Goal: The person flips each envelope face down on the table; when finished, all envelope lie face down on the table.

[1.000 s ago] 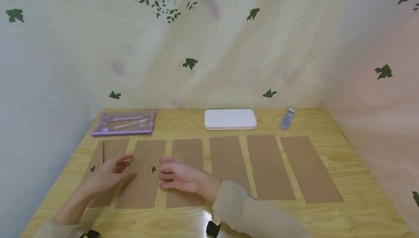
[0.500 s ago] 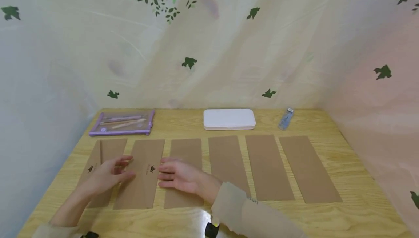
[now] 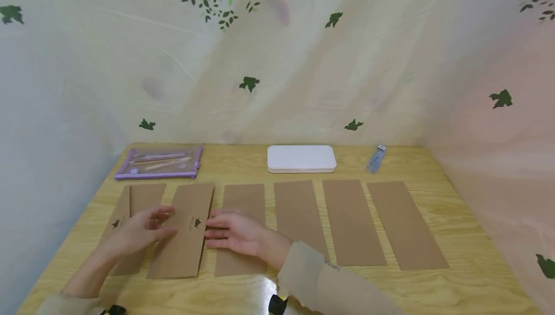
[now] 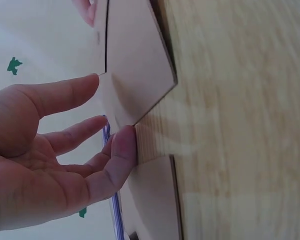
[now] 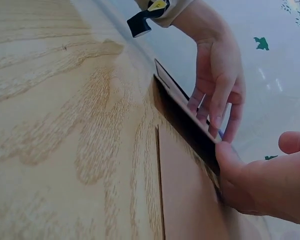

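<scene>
Brown kraft-paper pieces lie in a row on the table (image 3: 390,291). My left hand (image 3: 138,230) is over the gap between the first piece (image 3: 143,199) and the crown-printed second piece (image 3: 182,247), fingers loosely extended. In the left wrist view, the fingers of my left hand (image 4: 65,165) reach towards the edges of these two pieces. My right hand (image 3: 243,233) has its fingertips at the right edge of the second piece, which is tilted up along that side. In the right wrist view, a fingertip of my right hand (image 5: 260,175) touches the raised edge of the second piece (image 5: 190,120).
Right of my right hand lie further brown pieces, the third (image 3: 244,197), fourth (image 3: 299,218), fifth (image 3: 353,223) and sixth (image 3: 407,228). Along the back stand a purple-edged clear pencil pouch (image 3: 156,177), a white flat case (image 3: 301,158) and a small blue packet (image 3: 376,160).
The right edge of the second piece has risen off the table at my right fingertips. Both hands keep nearly the same place, and the head view has shifted slightly.
</scene>
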The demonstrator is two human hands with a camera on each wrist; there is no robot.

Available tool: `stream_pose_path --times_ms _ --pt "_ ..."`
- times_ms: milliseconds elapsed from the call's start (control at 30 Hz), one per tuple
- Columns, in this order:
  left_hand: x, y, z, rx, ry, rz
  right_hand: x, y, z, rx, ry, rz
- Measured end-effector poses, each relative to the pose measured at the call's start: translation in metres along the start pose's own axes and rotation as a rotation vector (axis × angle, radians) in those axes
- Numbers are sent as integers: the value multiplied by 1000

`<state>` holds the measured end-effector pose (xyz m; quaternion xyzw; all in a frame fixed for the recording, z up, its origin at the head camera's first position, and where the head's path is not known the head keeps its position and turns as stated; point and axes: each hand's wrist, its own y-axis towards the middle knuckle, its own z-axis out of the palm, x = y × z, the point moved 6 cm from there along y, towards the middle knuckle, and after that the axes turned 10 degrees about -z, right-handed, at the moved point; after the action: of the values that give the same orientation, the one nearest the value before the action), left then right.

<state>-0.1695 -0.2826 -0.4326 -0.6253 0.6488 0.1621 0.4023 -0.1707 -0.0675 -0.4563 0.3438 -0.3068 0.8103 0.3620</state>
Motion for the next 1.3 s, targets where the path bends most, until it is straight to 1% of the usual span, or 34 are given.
stream_pose_path --times_ms 67,133,267,367,500,633,900,1100,1200,1300 --pt "0 0 1 18 -12 -4 -1 1 1 18 -11 2" --pt "-2 1 3 42 -35 -10 -1 2 2 57 -44 1" --pt "-6 2 9 94 -126 -38 -2 2 5 157 -130 -7" --pt "-8 4 14 123 -190 -48 -1 0 6 202 -186 -18" --pt "-10 6 16 151 -255 -52 4 -1 6 213 -210 -35" --pt "-13 8 18 186 -319 -49 8 -2 8 221 -210 -50" --pt "-20 3 22 272 -424 -30 11 -4 12 267 -225 -53" --pt "-27 0 22 276 -472 -74 11 -5 16 277 -193 -49" --pt "-31 -2 20 280 -477 -72 12 -5 18 284 -171 -39" --pt "-34 -4 18 284 -475 -55 12 -5 19 292 -156 -31"
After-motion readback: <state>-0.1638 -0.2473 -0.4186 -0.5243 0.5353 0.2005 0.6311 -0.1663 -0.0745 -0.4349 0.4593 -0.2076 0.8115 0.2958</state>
